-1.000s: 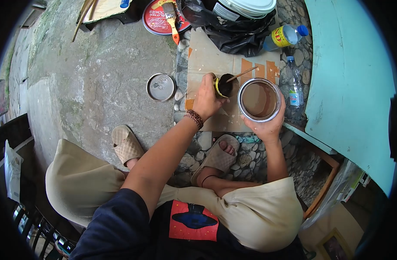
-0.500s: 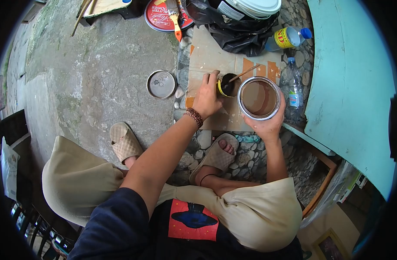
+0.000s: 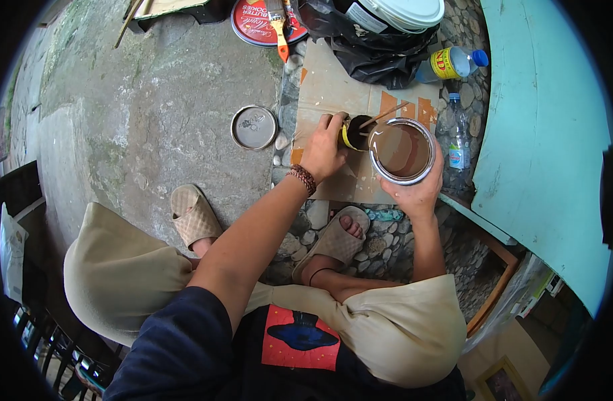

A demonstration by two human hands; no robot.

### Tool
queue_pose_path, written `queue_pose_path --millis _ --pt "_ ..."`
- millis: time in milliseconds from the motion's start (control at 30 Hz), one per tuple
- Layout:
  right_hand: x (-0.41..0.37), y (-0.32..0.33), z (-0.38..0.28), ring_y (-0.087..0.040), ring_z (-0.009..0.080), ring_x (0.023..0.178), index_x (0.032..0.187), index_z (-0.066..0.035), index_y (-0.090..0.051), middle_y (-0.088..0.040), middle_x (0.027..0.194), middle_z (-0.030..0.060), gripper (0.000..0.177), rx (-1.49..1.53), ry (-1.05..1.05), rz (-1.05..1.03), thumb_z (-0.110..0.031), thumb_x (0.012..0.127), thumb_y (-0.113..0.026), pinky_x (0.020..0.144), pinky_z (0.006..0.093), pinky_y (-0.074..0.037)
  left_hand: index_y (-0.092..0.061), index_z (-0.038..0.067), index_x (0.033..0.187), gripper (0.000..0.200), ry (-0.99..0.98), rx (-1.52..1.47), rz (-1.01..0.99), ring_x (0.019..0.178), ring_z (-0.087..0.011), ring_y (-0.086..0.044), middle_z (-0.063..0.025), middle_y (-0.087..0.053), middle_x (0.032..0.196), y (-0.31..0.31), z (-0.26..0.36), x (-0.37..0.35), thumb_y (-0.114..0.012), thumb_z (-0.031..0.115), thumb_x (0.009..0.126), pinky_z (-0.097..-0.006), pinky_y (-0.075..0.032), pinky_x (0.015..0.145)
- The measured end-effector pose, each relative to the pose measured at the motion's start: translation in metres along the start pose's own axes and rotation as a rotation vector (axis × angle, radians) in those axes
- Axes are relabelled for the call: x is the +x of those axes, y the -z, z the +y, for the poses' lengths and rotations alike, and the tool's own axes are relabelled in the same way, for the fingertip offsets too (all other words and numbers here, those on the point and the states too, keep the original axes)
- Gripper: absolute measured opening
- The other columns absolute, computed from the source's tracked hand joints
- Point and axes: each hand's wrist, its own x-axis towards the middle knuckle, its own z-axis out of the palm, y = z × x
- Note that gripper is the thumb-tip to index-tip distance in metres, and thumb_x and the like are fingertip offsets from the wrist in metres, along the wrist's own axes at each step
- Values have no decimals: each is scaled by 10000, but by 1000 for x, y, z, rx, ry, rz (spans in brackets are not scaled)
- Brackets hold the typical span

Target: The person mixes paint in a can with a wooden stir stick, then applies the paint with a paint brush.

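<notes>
My right hand grips an open metal can of brown paint from its right and lower side, and the paint sits close to the rim. Just left of it, a smaller can with a yellow side and dark inside stands on the cardboard. My left hand is closed around that small can's left side. A thin wooden stick leans out of the small can toward the upper right. In this view the paint can's left rim overlaps the small can's mouth.
A round metal lid lies on the concrete. Beyond the cardboard are a paintbrush on a red cookie tin lid, a black plastic bag and a white bucket. Two plastic bottles lie beside a turquoise panel.
The paint can's left rim has come closer over the small can's mouth, with the paint now nearer that edge. The whole view has shifted slightly.
</notes>
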Motion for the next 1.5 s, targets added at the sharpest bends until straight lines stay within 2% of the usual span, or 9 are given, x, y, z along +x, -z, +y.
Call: queue_pose_path --millis 100,167,700,800,867,1500 --pt "4 3 -4 -539 381 1226 1430 32 -353 -510 1352 219 1052 -38 13 -23 -187 559 -901 1046 461 -428 -456 38 1328 731 -1 -10 -1 1115 -449 -558 -241 -529 1223 0 -1 0 -750 -24 661 -454 -488 970" --pt "7 3 -8 -578 326 1197 1427 43 -351 -551 1325 209 1044 -102 56 -26 -161 573 -918 1022 426 -459 -457 37 1326 727 3 -17 -1 1114 -449 -559 -242 -528 1224 -2 -3 0 -751 -21 663 -455 -490 967" --pt "5 4 -8 -577 332 1197 1440 48 -324 -548 1316 218 1081 -111 44 -62 -202 576 -924 1030 428 -454 -459 44 1324 716 11 -45 12 1108 -447 -566 -231 -527 1226 -3 -5 -1 -753 -19 675 -455 -499 961" --pt "6 4 -11 -577 335 1193 1436 50 -330 -550 1312 219 1073 -132 64 -56 -210 579 -921 1026 431 -455 -464 45 1318 712 15 -52 13 1108 -447 -568 -231 -528 1230 -4 -6 -2 -757 -20 673 -457 -500 958" --pt "7 4 -12 -578 335 1186 1432 53 -337 -551 1308 220 1064 -147 75 -54 -217 582 -916 1020 434 -456 -438 71 1347 707 -8 -59 8 1086 -457 -570 -243 -488 1226 -4 -7 -2 -706 -22 699 -479 -505 937" --pt "7 5 -18 -585 330 1171 1422 44 -368 -553 1297 204 1032 -163 71 -50 -227 581 -901 1003 422 -462 -438 80 1352 705 -9 -50 14 1086 -453 -573 -238 -490 1237 -4 -7 -3 -705 -22 708 -483 -509 933"
